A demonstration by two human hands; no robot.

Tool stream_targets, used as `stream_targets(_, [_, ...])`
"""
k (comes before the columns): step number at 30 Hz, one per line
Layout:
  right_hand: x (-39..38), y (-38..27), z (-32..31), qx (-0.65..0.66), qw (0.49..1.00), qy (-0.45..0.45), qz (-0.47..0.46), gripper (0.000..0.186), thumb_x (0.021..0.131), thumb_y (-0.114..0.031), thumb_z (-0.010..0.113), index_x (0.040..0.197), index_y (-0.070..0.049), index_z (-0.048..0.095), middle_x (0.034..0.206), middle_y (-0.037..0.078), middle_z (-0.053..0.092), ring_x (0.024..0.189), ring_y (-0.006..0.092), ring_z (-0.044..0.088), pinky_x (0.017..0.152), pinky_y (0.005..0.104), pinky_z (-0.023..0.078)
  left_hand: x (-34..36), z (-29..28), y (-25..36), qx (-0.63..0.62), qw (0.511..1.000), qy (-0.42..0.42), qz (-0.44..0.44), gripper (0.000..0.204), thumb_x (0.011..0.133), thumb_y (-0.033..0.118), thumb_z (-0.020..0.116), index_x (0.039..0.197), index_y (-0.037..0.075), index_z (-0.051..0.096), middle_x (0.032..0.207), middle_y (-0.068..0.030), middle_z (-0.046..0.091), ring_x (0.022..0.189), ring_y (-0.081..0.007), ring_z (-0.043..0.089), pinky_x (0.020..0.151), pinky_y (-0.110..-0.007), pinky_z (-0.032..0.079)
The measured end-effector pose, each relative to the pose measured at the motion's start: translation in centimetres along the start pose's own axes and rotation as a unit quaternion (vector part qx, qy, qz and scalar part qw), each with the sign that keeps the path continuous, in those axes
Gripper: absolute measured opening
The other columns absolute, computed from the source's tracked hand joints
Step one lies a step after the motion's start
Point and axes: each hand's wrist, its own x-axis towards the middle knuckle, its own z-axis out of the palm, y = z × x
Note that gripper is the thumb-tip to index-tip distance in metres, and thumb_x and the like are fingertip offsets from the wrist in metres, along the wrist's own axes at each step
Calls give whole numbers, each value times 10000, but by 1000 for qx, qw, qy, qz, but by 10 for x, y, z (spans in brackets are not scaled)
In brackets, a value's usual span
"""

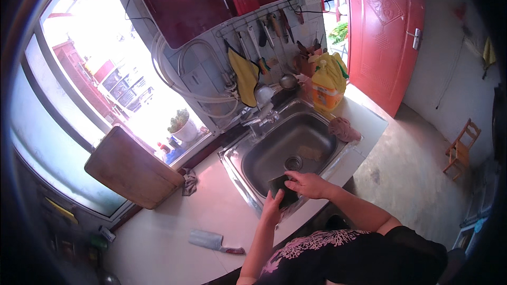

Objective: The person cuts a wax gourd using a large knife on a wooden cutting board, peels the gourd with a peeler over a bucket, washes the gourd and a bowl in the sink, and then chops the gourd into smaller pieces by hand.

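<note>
My left hand (272,206) and my right hand (306,184) grip a dark object (281,189) over the near edge of the steel sink (261,161); I cannot make out exactly what it is. My right fingers curl over its upper part, and my left fingers hold its lower left side, partly hidden. The faucet (261,119) stands at the sink's back. A cleaver (206,240) with a dark red handle lies on the white counter (153,232) left of my arms.
A wooden cutting board (134,166) leans by the window beside a grey rag (189,184). A yellow jug (327,87) and pink cloth (343,129) sit right of the sink. Utensils (272,34) hang above. An open red door (383,47) and small wooden chair (459,153) are rightward.
</note>
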Motion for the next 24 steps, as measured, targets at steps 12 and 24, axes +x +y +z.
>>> stream_targets(12, [121, 59, -130, 6, 987, -100, -129, 402, 887, -341, 542, 1144, -32, 569, 862, 100, 657, 724, 164, 637, 689, 302, 496, 57, 50, -21, -220, 967, 106, 77, 558, 907, 463, 474, 1269, 45, 400, 1132, -141, 557, 1023, -352, 570, 897, -478, 458])
stream_targets(24, [373, 62, -303, -120, 929, 330, -116, 345, 820, -357, 579, 988, -57, 549, 890, 183, 624, 863, 370, 598, 722, 467, 471, 66, 69, -37, -234, 927, 245, 162, 495, 924, 442, 454, 1249, 68, 442, 1111, -141, 560, 1010, -332, 564, 879, -503, 461])
